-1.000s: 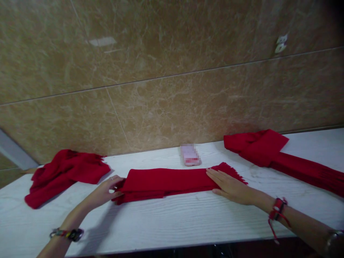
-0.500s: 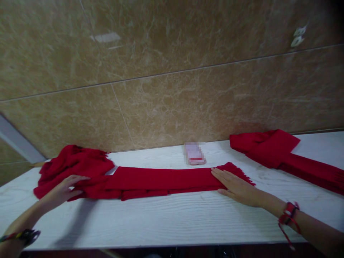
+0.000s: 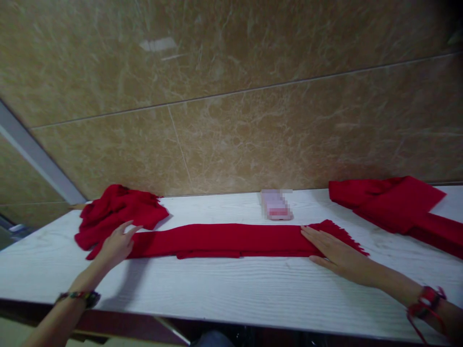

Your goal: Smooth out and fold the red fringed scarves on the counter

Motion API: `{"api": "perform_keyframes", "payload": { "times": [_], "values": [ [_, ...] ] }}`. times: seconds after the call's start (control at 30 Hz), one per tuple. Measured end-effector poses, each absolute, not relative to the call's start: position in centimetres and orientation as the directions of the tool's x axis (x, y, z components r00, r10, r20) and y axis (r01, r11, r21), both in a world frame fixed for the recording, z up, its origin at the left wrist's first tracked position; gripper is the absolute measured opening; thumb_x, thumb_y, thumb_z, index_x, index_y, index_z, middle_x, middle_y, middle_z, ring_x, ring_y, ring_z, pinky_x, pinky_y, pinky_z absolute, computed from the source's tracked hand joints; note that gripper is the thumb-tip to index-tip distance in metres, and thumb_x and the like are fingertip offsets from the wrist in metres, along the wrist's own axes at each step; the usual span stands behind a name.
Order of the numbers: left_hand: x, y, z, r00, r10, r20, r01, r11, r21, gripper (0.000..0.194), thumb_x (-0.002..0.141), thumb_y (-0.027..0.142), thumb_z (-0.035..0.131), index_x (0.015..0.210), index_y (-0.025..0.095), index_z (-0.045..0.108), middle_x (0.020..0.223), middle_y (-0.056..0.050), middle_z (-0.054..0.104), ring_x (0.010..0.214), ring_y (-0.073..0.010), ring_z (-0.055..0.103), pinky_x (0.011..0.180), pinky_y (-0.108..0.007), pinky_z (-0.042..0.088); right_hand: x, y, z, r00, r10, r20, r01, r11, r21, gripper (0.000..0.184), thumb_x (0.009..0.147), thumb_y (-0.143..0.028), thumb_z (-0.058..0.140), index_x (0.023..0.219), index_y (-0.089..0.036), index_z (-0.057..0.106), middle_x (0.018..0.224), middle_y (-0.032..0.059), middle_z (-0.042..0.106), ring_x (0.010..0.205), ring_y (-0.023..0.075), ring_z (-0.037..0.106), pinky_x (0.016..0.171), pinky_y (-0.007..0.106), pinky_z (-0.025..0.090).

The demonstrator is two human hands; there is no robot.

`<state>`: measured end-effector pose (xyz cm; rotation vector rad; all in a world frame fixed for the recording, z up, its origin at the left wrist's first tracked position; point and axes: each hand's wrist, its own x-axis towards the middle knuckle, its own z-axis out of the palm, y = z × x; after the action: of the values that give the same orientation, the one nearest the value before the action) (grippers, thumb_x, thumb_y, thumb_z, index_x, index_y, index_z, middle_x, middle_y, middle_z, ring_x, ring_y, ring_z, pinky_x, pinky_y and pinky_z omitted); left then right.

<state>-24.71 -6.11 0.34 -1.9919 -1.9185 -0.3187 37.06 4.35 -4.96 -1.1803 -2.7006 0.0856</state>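
Note:
A long red scarf [image 3: 224, 239] lies stretched out flat across the white table [image 3: 231, 294]. My left hand [image 3: 117, 245] rests flat on its left end, fingers extended and together. At the fringed right end my right hand [image 3: 334, 250] presses down, palm flat and fingers stretched out. Neither hand grips the cloth.
A crumpled red scarf [image 3: 117, 212] sits at the back left, touching the stretched one. Another folded red scarf [image 3: 398, 202] lies at the right. A small pink object [image 3: 277, 205] sits by the brown marble wall [image 3: 231, 96]. The table's front edge runs close below my arms.
My left hand slid left along the scarf, drawing the folded part out to full length. My right hand kept pressing the fringed end. The view shifted left.

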Motion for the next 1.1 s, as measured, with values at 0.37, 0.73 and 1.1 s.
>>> {"api": "perform_keyframes", "payload": {
  "times": [0.37,0.73,1.1],
  "values": [
    [-7.8,-3.6,-1.1,0.253,0.967,0.014,0.962,-0.253,0.103,0.07,0.083,0.056,0.039,0.138,0.017,0.021,0.145,-0.017,0.015,0.132,-0.0344,0.011,0.102,-0.053,0.023,37.3,4.3,-4.7,-0.692,0.702,0.17,0.7,0.709,-0.08,0.059,0.088,-0.047,0.031,0.134,-0.01,0.033,0.138,0.015,0.033,0.126,0.0261,0.031,0.102,0.044,0.031],
    [-11.3,-4.2,0.6,0.336,0.942,-0.002,0.931,-0.332,0.154,0.057,0.089,0.039,0.036,0.139,0.017,0.019,0.145,-0.012,0.021,0.128,-0.0221,0.029,0.105,-0.036,0.026,37.2,5.8,-4.2,-0.833,0.506,0.225,0.552,0.79,0.267,0.041,0.085,-0.018,0.038,0.124,-0.01,0.047,0.124,0.0164,0.051,0.108,0.0249,0.053,0.088,0.039,0.046],
    [-20.4,-6.5,-0.8,0.174,0.977,0.121,0.984,-0.177,0.008,0.048,0.084,0.029,0.038,0.132,0.018,0.038,0.138,-0.008,0.037,0.118,-0.0224,0.044,0.099,-0.034,0.035,38.2,5.6,-5.8,-0.855,0.396,0.335,0.498,0.808,0.316,0.056,0.071,0.003,0.027,0.118,-0.013,0.053,0.114,0.0119,0.059,0.101,0.0204,0.058,0.081,0.033,0.052]
  ]
}}
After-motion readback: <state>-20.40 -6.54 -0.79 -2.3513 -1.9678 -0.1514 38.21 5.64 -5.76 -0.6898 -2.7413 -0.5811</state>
